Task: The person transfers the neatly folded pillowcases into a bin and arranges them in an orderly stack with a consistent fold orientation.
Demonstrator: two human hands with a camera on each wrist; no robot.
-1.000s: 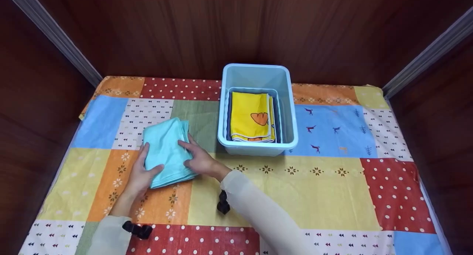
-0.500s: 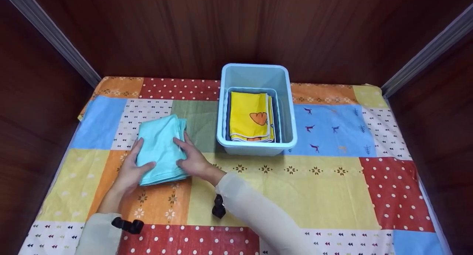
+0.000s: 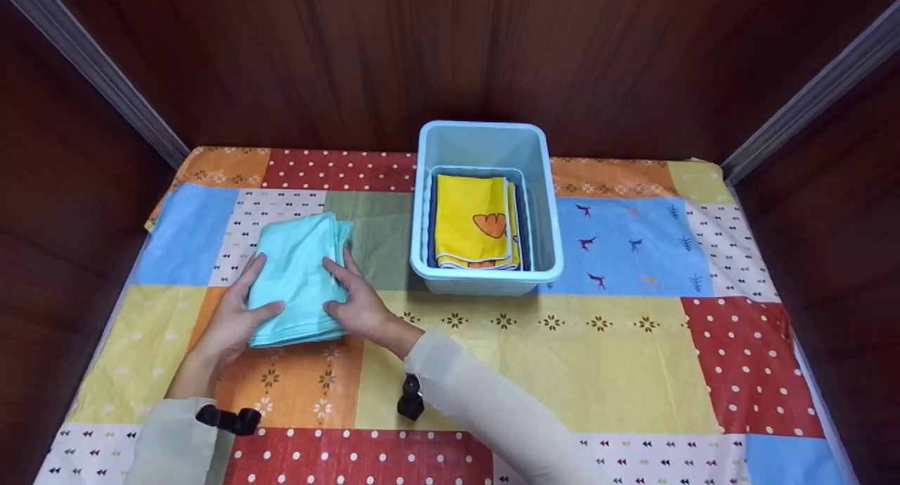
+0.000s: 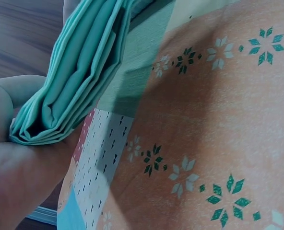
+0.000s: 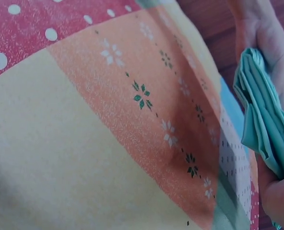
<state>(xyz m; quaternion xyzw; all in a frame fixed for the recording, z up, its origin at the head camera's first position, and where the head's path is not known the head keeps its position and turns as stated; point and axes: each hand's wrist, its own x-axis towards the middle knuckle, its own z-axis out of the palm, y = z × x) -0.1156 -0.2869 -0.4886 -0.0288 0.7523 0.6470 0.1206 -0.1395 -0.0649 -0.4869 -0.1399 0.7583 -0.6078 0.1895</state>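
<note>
A folded turquoise cloth (image 3: 299, 281) is held up off the patchwork tablecloth between both hands, left of the bin. My left hand (image 3: 235, 313) grips its left edge, thumb on top and fingers beneath. On the opposite edge my right hand (image 3: 362, 302) pinches it, thumb on the upper face. Several stacked layers of the turquoise cloth (image 4: 79, 72) show edge-on in the left wrist view, between thumb and fingers. The right wrist view shows the folded cloth (image 5: 264, 110) at the far right, a hand at each end.
A light blue plastic bin (image 3: 485, 281) stands at the back middle, right of the hands. Inside lies a folded yellow cloth (image 3: 467, 214) with a carrot print, over something dark. The patchwork tablecloth (image 3: 562, 372) covers the table; dark wooden panels (image 3: 450, 49) enclose three sides.
Both hands have moved left and slightly away from me with the turquoise cloth, keeping their grip. The bin and yellow cloth look unmoved.
</note>
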